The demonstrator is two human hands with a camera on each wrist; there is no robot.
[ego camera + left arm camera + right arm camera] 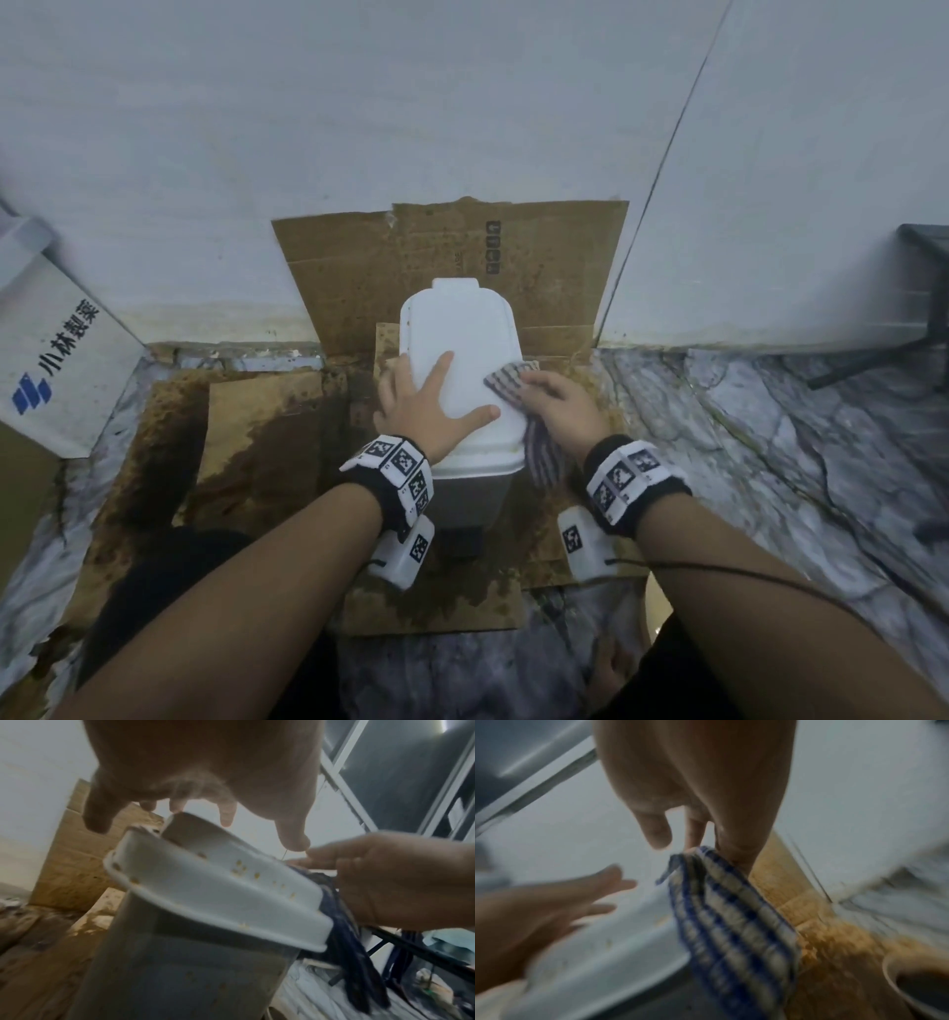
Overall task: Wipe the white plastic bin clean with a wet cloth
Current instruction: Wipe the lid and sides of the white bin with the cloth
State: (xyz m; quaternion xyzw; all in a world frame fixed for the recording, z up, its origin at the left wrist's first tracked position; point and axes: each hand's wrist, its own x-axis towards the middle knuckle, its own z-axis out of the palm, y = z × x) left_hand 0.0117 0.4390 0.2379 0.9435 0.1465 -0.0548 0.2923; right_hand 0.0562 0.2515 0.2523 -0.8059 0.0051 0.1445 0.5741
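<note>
The white plastic bin (462,329) stands on stained cardboard against the wall, its lid closed over a grey body. Brown specks dot the lid's rim (205,888). My left hand (426,401) lies flat on the near left of the lid, fingers spread. My right hand (565,406) holds a blue-and-white checked cloth (506,383) against the lid's right edge, and the rest of the cloth hangs down the bin's side. In the right wrist view the cloth (731,919) is pinched under the fingers of my right hand (700,780). The lid (616,943) is blurred there.
Brown-stained cardboard (257,411) covers the floor around the bin and leans on the wall (359,128) behind it. A white box with a blue logo (56,349) sits at the left. A dark stand (919,318) is at the right, on a marble floor (770,437).
</note>
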